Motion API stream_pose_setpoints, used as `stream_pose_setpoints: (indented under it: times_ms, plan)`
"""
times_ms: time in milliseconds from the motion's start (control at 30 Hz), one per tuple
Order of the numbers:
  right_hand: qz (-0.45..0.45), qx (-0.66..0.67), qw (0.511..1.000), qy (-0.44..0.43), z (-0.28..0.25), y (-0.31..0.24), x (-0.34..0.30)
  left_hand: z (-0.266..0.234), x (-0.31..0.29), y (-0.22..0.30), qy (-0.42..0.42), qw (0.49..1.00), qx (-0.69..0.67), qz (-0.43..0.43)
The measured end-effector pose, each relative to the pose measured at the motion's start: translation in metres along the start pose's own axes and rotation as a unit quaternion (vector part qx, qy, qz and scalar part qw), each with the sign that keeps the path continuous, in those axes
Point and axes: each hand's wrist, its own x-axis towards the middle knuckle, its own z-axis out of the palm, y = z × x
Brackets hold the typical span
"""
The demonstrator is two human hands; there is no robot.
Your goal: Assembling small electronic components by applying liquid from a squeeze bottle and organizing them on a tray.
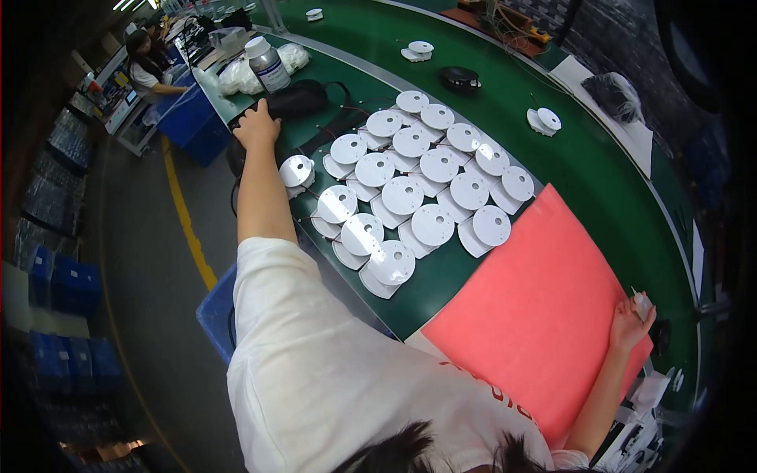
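Observation:
At the far left corner of the green bench [426, 296], my left hand [258, 128] reaches out with its fingers apart. It lies against a black pouch-like item [300, 100]; what is under the fingertips is hidden. My right hand [631, 325], at the right edge of a pink sheet [536, 307], pinches a small white part [642, 303]. Between my arms stand several rows of white round discs on flat white bases [402, 195], with thin dark red wires. One more white disc unit [297, 171] sits by my left forearm.
Beyond the discs runs a green conveyor belt [505, 94] carrying white units [544, 120] and a black round item [460, 78]. A white-capped bottle [268, 65] stands near plastic bags. Blue bins [192, 118] are on the floor at left, near a seated person [150, 71].

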Motion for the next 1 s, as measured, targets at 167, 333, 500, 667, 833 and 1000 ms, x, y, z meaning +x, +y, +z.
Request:
stream_pose_setpoints:
  times_ms: [167,333,500,667,833,1000]
  plan:
    - [-0.009,-0.009,1.0,0.005,0.0,0.001,-0.001,0.009,0.014,0.003,-0.006,1.0,-0.005,-0.009]
    - [-0.007,-0.018,1.0,-0.018,-0.006,0.001,0.001,0.011,0.023,0.005,-0.005,0.999,0.0,-0.045]
    - [-0.017,-0.016,1.0,-0.002,-0.002,0.003,0.001,0.012,0.029,0.007,-0.004,0.998,0.005,-0.06]
    - [0.0,-0.022,0.999,-0.037,-0.003,0.002,0.0,0.014,0.032,0.009,-0.026,0.997,-0.013,-0.075]
    - [0.009,-0.011,0.999,-0.037,-0.004,0.004,0.002,0.005,0.024,0.013,0.022,0.999,0.008,-0.043]
    - [0.005,0.009,1.0,-0.024,-0.002,0.002,-0.001,-0.022,-0.005,0.015,0.113,0.993,-0.03,0.017]
